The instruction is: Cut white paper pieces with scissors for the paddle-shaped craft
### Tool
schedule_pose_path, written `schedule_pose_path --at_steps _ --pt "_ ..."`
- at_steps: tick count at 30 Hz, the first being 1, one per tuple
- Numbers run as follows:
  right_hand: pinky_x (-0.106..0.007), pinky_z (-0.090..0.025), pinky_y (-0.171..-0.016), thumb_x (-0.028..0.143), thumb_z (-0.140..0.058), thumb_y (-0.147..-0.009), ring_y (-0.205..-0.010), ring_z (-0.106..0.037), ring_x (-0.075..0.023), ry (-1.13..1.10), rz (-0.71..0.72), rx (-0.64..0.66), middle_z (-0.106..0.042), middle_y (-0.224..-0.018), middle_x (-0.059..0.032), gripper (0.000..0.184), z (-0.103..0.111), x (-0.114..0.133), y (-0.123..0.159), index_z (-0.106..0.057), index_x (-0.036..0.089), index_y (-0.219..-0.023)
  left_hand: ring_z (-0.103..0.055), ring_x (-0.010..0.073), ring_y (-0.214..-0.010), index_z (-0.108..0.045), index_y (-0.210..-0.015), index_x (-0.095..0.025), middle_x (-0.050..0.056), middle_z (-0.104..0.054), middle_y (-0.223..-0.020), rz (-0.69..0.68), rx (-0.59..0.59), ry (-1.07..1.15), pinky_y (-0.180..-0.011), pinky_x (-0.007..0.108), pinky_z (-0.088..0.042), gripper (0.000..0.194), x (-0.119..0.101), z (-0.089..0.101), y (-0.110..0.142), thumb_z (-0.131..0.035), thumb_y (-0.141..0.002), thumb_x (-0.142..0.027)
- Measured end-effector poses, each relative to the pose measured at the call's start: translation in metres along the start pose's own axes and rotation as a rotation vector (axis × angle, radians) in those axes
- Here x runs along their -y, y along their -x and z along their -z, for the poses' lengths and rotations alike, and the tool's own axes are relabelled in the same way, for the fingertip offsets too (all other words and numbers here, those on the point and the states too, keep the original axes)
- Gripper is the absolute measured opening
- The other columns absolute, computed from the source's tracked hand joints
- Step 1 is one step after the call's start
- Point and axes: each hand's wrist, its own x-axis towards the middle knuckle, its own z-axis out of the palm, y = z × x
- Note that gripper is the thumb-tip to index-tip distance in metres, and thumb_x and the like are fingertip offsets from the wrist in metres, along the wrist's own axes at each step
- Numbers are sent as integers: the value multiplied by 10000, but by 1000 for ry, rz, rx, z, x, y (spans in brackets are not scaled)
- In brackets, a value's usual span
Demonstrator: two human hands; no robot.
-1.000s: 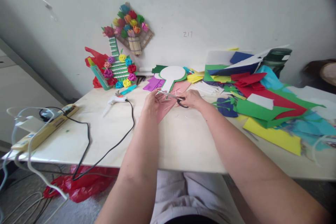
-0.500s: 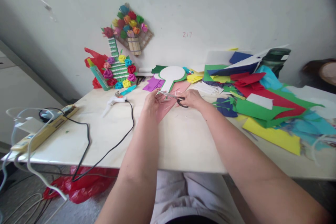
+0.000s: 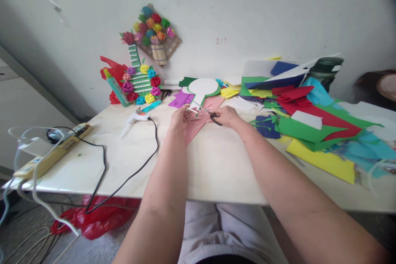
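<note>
My right hand (image 3: 227, 116) is closed round the black handles of a pair of scissors (image 3: 214, 119), whose blades point left towards my other hand. Between the thumb and fingers of my left hand (image 3: 180, 119) is a thin white paper strip (image 3: 192, 109). Under both hands lies a pink sheet (image 3: 193, 133), with small white slivers scattered on it. Just beyond, a round white shape with a handle-like stem, edged in green (image 3: 203, 86), rests on the table.
A white glue gun (image 3: 138, 118) lies on the left, its black cord trailing to a power strip (image 3: 58, 148). A paper-flower guitar (image 3: 140, 80) and a glue bottle (image 3: 116, 87) stand by the wall. Coloured sheets (image 3: 321, 154) and white strips (image 3: 244, 103) spread across the right.
The scissor blades have swung away from the white strip and now point more upward, towards the stem of the white shape. My left hand has stayed nearly in place.
</note>
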Motion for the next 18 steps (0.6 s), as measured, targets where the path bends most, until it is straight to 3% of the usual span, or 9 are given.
schedule_pose_path --at_steps 7,18 --pt "-214 -372 -579 412 -520 -701 -738 -595 -146 -91 -40 14 -683 -812 17 287 -2 -2 2 -664 285 -914 -624 146 -578 -565 -822 -104 75 -643 -655 -33 20 -31 -597 255 -504 118 -1 0 4 -567 -726 -173" --pt "-207 -372 -541 466 -621 -620 -652 -566 -142 -323 46 60 -664 -696 5 304 -8 -7 0 -687 225 -793 -629 154 -601 -569 -813 -101 77 -640 -676 -17 24 -49 -584 253 -502 116 -1 0 2 -571 -717 -166"
